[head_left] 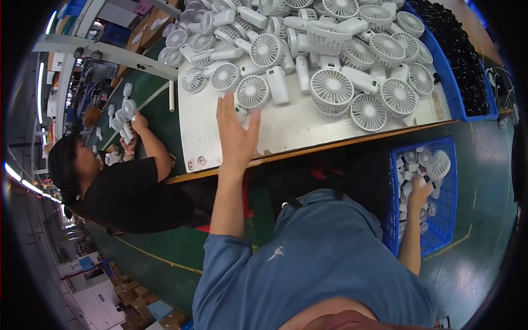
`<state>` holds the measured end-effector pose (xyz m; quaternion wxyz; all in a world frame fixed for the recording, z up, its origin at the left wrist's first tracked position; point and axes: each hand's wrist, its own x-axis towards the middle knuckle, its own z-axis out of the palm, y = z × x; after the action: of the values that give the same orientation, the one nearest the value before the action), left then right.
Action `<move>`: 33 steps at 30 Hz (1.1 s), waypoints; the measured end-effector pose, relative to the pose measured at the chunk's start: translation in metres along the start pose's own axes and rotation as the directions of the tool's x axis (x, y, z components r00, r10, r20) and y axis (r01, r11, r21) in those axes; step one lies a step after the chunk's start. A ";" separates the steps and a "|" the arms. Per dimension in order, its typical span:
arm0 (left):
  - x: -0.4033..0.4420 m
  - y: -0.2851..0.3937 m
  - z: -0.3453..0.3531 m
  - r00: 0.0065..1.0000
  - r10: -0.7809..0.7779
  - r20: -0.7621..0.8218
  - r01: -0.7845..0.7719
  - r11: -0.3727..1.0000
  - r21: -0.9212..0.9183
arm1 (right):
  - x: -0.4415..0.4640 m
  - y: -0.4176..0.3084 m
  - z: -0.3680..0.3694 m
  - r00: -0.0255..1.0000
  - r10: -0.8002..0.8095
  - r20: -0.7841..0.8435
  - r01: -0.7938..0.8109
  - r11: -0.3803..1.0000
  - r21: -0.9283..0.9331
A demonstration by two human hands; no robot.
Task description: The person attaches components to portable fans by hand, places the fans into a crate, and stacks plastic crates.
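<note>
White handheld fans lie in a big heap on the worktable (308, 132). My left hand (237, 135) is raised over the table's near edge, fingers spread and nothing in it. Just beyond its fingertips lies a white handheld fan (253, 92), head up. Down at my right, my right hand (419, 192) is inside a blue plastic basket (452, 203), closed on the handle of a white handheld fan (439, 165). That fan's round head sticks up past my fingers. Several more white fans (433, 209) lie in the basket under and around this hand.
A blue bin (467, 117) filled with small black parts (448, 49) stands at the table's right end. On the left, a co-worker in a black shirt (126, 187) handles white fans (127, 110) at a green bench (157, 118). A metal frame (118, 55) rises between us.
</note>
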<state>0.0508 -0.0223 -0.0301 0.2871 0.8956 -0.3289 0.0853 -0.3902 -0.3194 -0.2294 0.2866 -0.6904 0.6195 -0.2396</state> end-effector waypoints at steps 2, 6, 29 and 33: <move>0.004 -0.040 0.009 1.000 -0.021 0.018 0.019 0.996 0.089 | 0.025 0.111 0.007 0.991 0.126 0.052 -0.126 0.992 -0.017; 0.017 -0.058 0.008 0.972 -0.111 0.208 0.103 0.993 0.051 | 0.044 0.303 0.023 0.899 0.434 0.061 -0.404 0.874 -0.272; -0.072 0.113 0.053 0.677 0.232 0.699 0.711 -0.454 -0.538 | -0.087 -0.308 0.003 0.086 -0.727 0.681 0.676 0.545 0.496; -0.084 0.119 0.049 0.713 0.346 0.610 0.699 -0.283 -0.657 | 0.006 -0.354 -0.070 0.078 -0.427 0.901 0.760 0.610 0.223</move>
<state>-0.0920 -0.0782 -0.0443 0.7471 0.3077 -0.1671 -0.5650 -0.1833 -0.3081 0.0658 0.3333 -0.9251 0.0419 0.1769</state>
